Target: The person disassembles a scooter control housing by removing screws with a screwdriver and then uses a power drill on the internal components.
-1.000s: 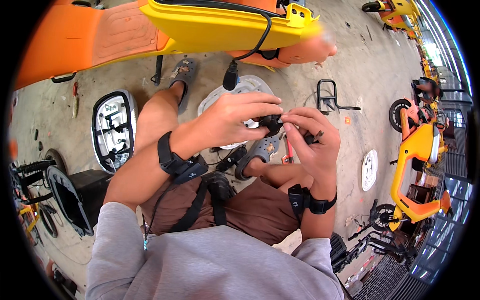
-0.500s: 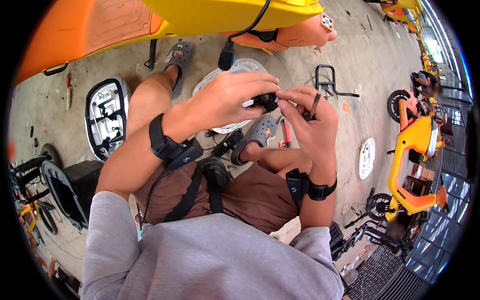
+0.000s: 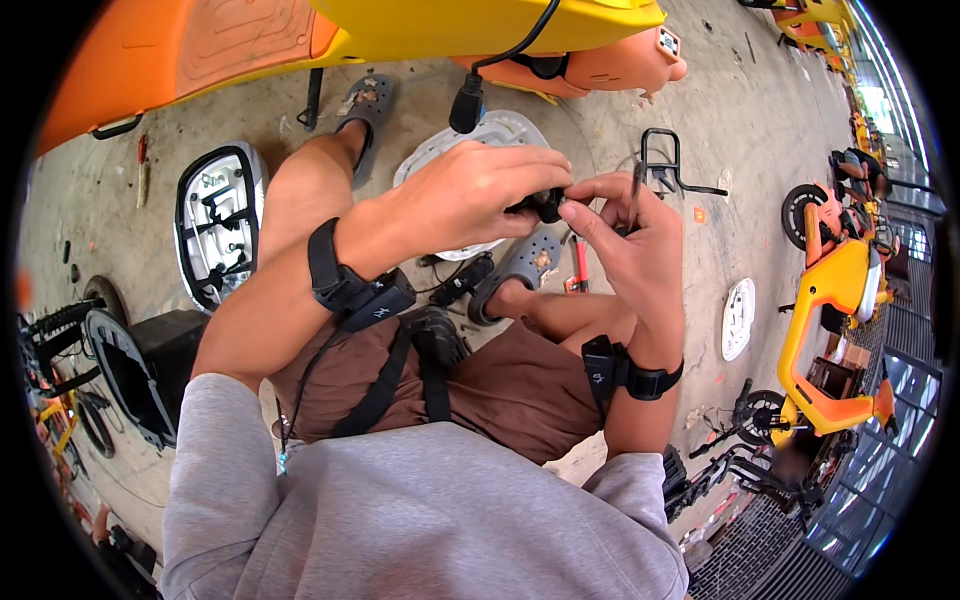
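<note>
My left hand is closed around a small black part, mostly hidden by the fingers. From the other side, my right hand pinches at the end of that part with thumb and forefinger. A thin dark rod-like tool is tucked between the right hand's fingers and stands nearly upright; its kind cannot be made out. Just beyond the left hand a black cable plug hangs from the yellow and orange scooter body.
A white oval shell lies under my hands. Another white shell with black fittings is at left. Beyond my right hand are a black tube frame and a red-handled tool. A yellow scooter stands at right.
The whole view has shifted slightly, with the scene moving a little right. Both hands stay together at the black part, and the thin tool in my right hand has tipped more upright.
</note>
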A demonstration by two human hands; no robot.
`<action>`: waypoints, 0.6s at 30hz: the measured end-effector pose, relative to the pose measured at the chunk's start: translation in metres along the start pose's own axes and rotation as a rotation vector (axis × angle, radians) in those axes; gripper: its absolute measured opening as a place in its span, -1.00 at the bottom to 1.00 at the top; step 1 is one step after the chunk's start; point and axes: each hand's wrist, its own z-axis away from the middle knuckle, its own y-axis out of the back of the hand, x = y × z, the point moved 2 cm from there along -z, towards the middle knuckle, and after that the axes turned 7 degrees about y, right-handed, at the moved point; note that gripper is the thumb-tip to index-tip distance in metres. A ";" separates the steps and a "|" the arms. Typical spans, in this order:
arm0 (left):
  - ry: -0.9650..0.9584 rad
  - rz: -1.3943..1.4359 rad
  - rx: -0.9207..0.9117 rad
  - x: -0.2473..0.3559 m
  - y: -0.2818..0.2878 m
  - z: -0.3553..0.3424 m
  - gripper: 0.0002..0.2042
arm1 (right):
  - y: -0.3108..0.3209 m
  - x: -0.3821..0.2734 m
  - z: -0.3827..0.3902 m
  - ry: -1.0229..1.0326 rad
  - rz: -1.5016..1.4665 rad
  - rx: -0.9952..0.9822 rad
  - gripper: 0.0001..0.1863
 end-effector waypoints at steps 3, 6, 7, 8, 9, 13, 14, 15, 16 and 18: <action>-0.004 -0.013 0.003 -0.001 0.004 -0.002 -0.57 | -0.001 -0.003 0.000 0.056 -0.053 0.049 -0.84; -0.027 -0.031 0.001 -0.002 0.005 -0.001 -0.54 | -0.002 -0.002 0.000 0.085 -0.041 0.064 -0.84; -0.036 -0.034 -0.001 -0.001 0.005 -0.001 -0.53 | -0.001 -0.002 0.000 0.074 -0.028 0.054 -0.84; -0.030 -0.038 -0.009 -0.001 0.005 0.000 -0.53 | 0.000 -0.001 0.001 0.062 -0.015 0.045 -0.84; -0.024 -0.041 -0.018 -0.001 0.005 0.000 -0.53 | 0.000 0.000 0.001 0.038 -0.009 0.035 -0.84; -0.029 -0.054 -0.011 -0.002 0.007 0.000 -0.53 | -0.003 -0.002 -0.001 0.017 -0.010 0.043 -0.82; -0.024 -0.056 -0.012 -0.002 0.007 0.000 -0.53 | -0.004 -0.003 -0.001 0.028 -0.018 0.054 -0.81; -0.020 -0.058 -0.013 -0.002 0.008 0.000 -0.52 | -0.005 -0.002 -0.001 0.070 -0.009 0.063 -0.81; -0.014 -0.059 -0.013 -0.002 0.008 0.000 -0.52 | -0.006 0.002 -0.001 0.112 0.000 0.070 -0.80; -0.005 -0.071 -0.001 -0.002 0.008 0.000 -0.51 | -0.005 0.002 -0.001 0.149 0.010 0.072 -0.79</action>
